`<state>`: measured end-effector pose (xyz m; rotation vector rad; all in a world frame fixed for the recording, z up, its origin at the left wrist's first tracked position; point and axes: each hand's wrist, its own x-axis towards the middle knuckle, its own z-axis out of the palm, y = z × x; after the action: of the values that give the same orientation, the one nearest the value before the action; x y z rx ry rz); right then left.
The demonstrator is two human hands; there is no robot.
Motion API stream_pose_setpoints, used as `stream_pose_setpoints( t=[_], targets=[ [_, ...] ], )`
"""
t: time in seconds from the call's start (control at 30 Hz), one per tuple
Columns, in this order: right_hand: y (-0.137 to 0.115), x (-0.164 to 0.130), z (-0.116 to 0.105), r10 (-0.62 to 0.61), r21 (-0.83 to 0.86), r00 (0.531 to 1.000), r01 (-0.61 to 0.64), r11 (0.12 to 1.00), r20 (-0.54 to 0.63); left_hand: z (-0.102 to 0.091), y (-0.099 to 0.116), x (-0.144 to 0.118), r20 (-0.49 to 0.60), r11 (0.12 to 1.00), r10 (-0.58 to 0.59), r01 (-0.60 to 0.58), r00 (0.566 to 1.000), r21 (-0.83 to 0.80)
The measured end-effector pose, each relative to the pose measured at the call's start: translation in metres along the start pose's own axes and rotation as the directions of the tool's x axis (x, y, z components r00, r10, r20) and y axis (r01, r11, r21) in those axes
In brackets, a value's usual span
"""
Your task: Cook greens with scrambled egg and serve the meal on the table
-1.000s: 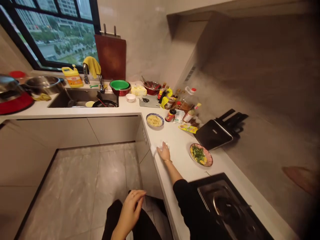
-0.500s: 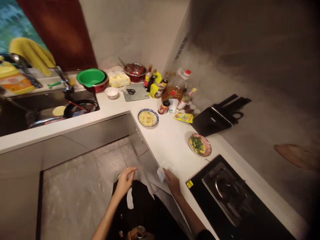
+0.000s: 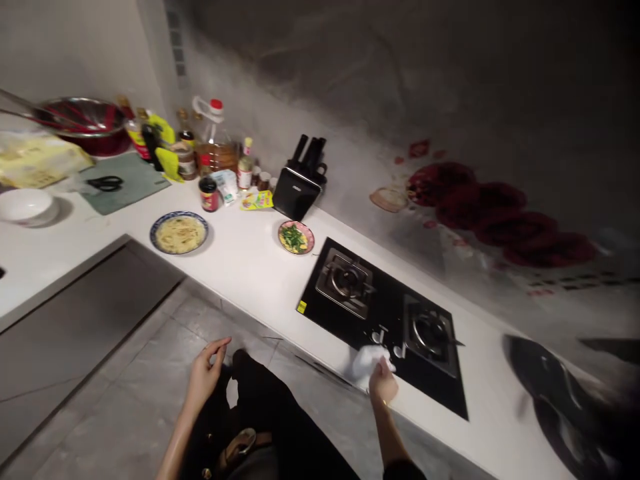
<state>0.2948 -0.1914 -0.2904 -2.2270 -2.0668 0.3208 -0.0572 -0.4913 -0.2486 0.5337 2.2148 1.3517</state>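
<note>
In my right hand [image 3: 383,385] is a crumpled white tissue [image 3: 369,362], blurred by motion. The hand is closed on it over the front edge of the black gas stove [image 3: 387,319], near the control knobs. Whether the tissue touches the surface I cannot tell. My left hand [image 3: 207,367] hangs in the air in front of my body, away from the counter. Its fingers are loosely bent, apart from the thumb, and nothing shows in them.
On the white counter [image 3: 240,280] stand a plate of noodles [image 3: 179,233], a plate of greens [image 3: 296,238], a black knife block [image 3: 297,190], several sauce bottles and an oil jug [image 3: 217,150]. Scissors [image 3: 105,183] lie on a grey mat [image 3: 135,180]. A dark pan [image 3: 555,393] is at the right.
My view has turned right, from the sink toward the stove. My right hand has moved with the tissue from beside the counter to the stove's front edge. My left hand stays before my body.
</note>
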Motion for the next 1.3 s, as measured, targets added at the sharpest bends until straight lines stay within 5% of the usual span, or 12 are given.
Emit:
stream_pose_setpoints(
  t=[0.13, 0.37, 0.47, 0.63, 0.73, 0.83, 0.9, 1.0, 1.1, 1.13, 1.2, 1.3],
  targets=[
    [-0.021, 0.041, 0.014, 0.081, 0.072, 0.997, -0.08, 0.994, -0.002, 0.027, 0.024, 0.012, 0.138, 0.995, 0.08, -0.087, 0.987, 0.048],
    [-0.033, -0.003, 0.041, -0.012, 0.261, 0.989, -0.027, 0.965, 0.146, 0.077, 0.044, 0.011, 0.291, 0.969, 0.204, -0.236, 0.935, 0.077],
    [-0.044, 0.005, 0.04, -0.068, 0.355, 0.977, -0.008, 0.935, 0.201, 0.091, 0.046, 0.006, 0.33, 0.962, 0.228, -0.265, 0.916, 0.07],
    [-0.094, 0.03, 0.04, -0.202, 0.544, 0.938, 0.018, 0.839, 0.28, 0.1, 0.059, -0.005, 0.324, 0.967, 0.21, -0.245, 0.923, 0.07],
    [-0.143, 0.002, 0.048, -0.398, 0.695, 0.843, 0.039, 0.717, 0.363, 0.096, 0.064, -0.018, 0.18, 0.985, 0.148, -0.162, 0.972, 0.066],
    [-0.197, -0.053, 0.056, -0.588, 0.814, 0.649, -0.085, 0.575, 0.483, 0.078, 0.058, -0.034, -0.156, 1.0, 0.008, -0.008, 0.988, 0.002],
    [-0.232, -0.097, 0.057, -0.687, 0.818, 0.455, -0.206, 0.537, 0.566, 0.055, 0.047, -0.047, -0.373, 0.986, -0.143, 0.098, 0.917, -0.137],
    [-0.274, -0.175, 0.049, -0.748, 0.719, 0.066, -0.344, 0.604, 0.66, 0.016, 0.028, -0.082, -0.472, 0.893, -0.316, 0.091, 0.823, -0.44],
    [-0.287, -0.272, 0.034, -0.613, 0.518, -0.341, -0.333, 0.788, 0.713, -0.013, 0.009, -0.134, -0.572, 0.749, -0.412, -0.095, 0.71, -0.656],
    [-0.283, -0.308, 0.029, -0.543, 0.473, -0.44, -0.269, 0.839, 0.715, -0.021, 0.001, -0.154, -0.642, 0.714, -0.468, -0.169, 0.607, -0.68],
    [-0.264, -0.385, 0.025, -0.414, 0.449, -0.579, -0.091, 0.889, 0.702, -0.036, -0.021, -0.2, -0.745, 0.692, -0.588, -0.28, 0.316, -0.665],
    [-0.207, -0.506, 0.028, -0.207, 0.434, -0.711, 0.152, 0.888, 0.672, -0.059, -0.069, -0.292, -0.741, 0.733, -0.661, -0.31, -0.116, -0.605]
  ],
)
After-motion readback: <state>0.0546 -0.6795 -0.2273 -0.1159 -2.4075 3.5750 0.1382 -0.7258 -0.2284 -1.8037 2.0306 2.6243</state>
